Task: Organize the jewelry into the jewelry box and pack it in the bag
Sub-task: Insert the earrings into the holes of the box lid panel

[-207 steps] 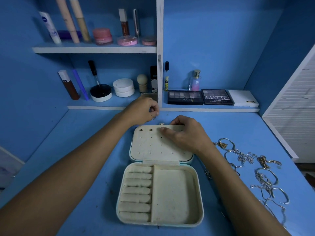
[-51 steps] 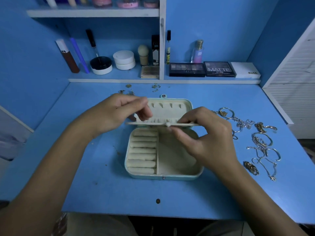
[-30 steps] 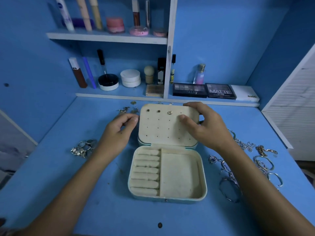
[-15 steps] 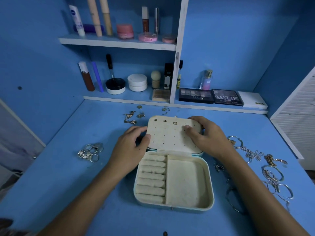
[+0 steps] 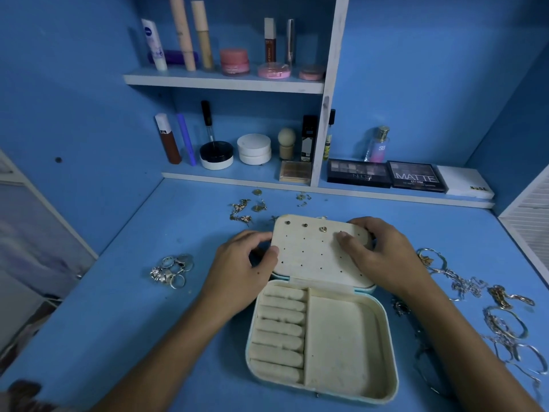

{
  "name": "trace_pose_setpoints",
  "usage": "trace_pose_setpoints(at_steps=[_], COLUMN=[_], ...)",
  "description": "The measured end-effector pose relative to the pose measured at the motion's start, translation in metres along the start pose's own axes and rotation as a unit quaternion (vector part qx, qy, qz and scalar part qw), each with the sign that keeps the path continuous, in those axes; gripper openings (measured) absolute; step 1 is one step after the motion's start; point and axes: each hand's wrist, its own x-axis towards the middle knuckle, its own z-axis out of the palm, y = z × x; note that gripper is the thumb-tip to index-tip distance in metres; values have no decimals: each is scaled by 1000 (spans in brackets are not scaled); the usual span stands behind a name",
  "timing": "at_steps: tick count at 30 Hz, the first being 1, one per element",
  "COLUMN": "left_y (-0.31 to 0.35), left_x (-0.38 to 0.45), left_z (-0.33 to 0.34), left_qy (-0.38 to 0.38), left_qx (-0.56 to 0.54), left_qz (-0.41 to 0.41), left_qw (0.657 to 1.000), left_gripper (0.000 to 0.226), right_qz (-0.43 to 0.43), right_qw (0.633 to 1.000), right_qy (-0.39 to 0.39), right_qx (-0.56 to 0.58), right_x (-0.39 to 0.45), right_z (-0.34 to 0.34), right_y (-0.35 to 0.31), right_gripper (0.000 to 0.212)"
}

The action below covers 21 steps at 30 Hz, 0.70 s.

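An open cream jewelry box (image 5: 377, 319) lies on the blue desk, ring rolls at its left, a bare tray at its right. Its perforated earring panel (image 5: 312, 254) lies flat over the lid, with three studs (image 5: 322, 229) in the top row. My left hand (image 5: 240, 275) grips the panel's left edge, thumb on top. My right hand (image 5: 377, 254) holds the panel's far right corner, fingers pressing its surface. Loose earrings (image 5: 245, 209) lie behind the box, a heap of rings (image 5: 172, 270) to the left, bracelets and chains (image 5: 490, 310) to the right.
Behind the desk stand shelves of cosmetics (image 5: 234, 60), with eyeshadow palettes (image 5: 386, 173) on the low ledge. A white slatted panel (image 5: 531, 221) bounds the right side. The desk's front edge runs near the bottom of the view. No bag is in view.
The earring panel, held raised over the tray earlier, now lies flat over the lid with three studs showing. Both hands have stayed at its edges for the last half second.
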Motion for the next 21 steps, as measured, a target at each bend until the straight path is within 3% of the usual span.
trace_pose_setpoints(at_steps=[7, 16, 21], left_y=[-3, -23, -33], left_x=[13, 58, 82], left_z=[-9, -44, -58], left_qy=[23, 90, -16], left_qx=[-19, 121, 169], left_qz=[-59, -40, -29], left_qw=[998, 988, 985], left_gripper=[12, 14, 12], right_qz=[-7, -10, -13], right_qw=[1000, 1000, 1000], right_qy=[4, 10, 7], right_qx=[-16, -15, -15], right_x=[0, 0, 0], right_z=[0, -1, -1], right_y=[-2, -3, -2], right_gripper=[38, 31, 28])
